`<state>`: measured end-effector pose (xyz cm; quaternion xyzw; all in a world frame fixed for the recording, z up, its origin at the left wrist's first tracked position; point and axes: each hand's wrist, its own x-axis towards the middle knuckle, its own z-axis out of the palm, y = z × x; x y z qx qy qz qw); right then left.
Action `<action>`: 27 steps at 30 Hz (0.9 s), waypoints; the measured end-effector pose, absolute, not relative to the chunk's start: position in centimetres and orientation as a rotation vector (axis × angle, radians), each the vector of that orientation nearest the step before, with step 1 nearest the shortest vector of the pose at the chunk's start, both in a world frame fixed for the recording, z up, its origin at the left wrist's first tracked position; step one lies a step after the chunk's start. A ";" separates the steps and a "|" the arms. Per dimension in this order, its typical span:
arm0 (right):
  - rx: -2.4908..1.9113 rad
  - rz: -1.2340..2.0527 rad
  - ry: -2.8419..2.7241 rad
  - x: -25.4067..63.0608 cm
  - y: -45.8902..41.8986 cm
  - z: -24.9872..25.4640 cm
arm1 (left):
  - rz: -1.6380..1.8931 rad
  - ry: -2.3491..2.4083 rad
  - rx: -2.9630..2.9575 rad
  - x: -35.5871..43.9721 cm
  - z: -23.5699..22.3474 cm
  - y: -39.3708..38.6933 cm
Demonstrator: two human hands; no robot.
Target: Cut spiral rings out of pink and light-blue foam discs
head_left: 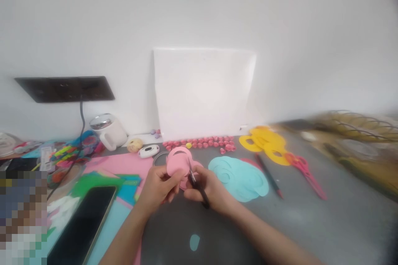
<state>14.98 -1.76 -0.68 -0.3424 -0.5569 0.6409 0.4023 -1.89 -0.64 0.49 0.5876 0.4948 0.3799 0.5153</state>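
Observation:
My left hand (160, 187) pinches a pink paper cutout (178, 165) with rounded lobes, held up over the dark grey table. In my right hand (211, 188) is a pair of scissors (198, 187) with black handles, its blades against the right edge of the pink paper. Whether the blades are fully closed is hard to see. Just right of my right hand lies a stack of light blue paper cutouts (238, 178). A small blue paper scrap (194, 242) rests on the table below my hands.
Rolled red paper pieces (202, 143) line the base of a white sheet (205, 93) against the wall. Yellow cutouts (267, 144), a dark pencil (270, 176) and pink scissors (307, 175) lie to the right. A phone (83, 223), coloured papers and a white mug (108, 132) stand left.

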 end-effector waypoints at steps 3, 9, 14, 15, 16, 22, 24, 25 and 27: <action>-0.888 1.603 -1.430 15.0 -1.8 -0.7 | 0.911 1.190 1.416 -2.0 0.6 -0.6; -0.897 1.628 -1.411 15.1 -1.8 -0.8 | 0.887 1.185 1.410 -2.2 1.5 -0.6; -0.942 1.627 -1.399 15.1 -2.0 -0.4 | 0.897 1.192 1.430 -2.3 1.7 -0.6; -0.959 1.619 -1.397 15.1 -2.1 -0.3 | 0.904 1.194 1.437 -2.3 1.7 -0.6; -0.975 1.610 -1.395 15.0 -2.1 -0.2 | 0.911 1.195 1.441 -2.3 1.7 -0.6; -0.995 1.617 -1.355 14.8 -2.1 -0.6 | 0.980 1.204 1.392 -2.2 1.9 -0.6; -1.008 1.608 -1.347 14.8 -2.1 -0.7 | 1.027 1.210 1.355 -2.0 2.1 -0.6; -1.016 1.605 -1.344 14.8 -2.1 -0.7 | 1.045 1.211 1.339 -2.0 2.1 -0.6; -1.024 1.600 -1.336 14.8 -2.0 -0.5 | 1.044 1.202 1.328 -1.9 2.0 -0.7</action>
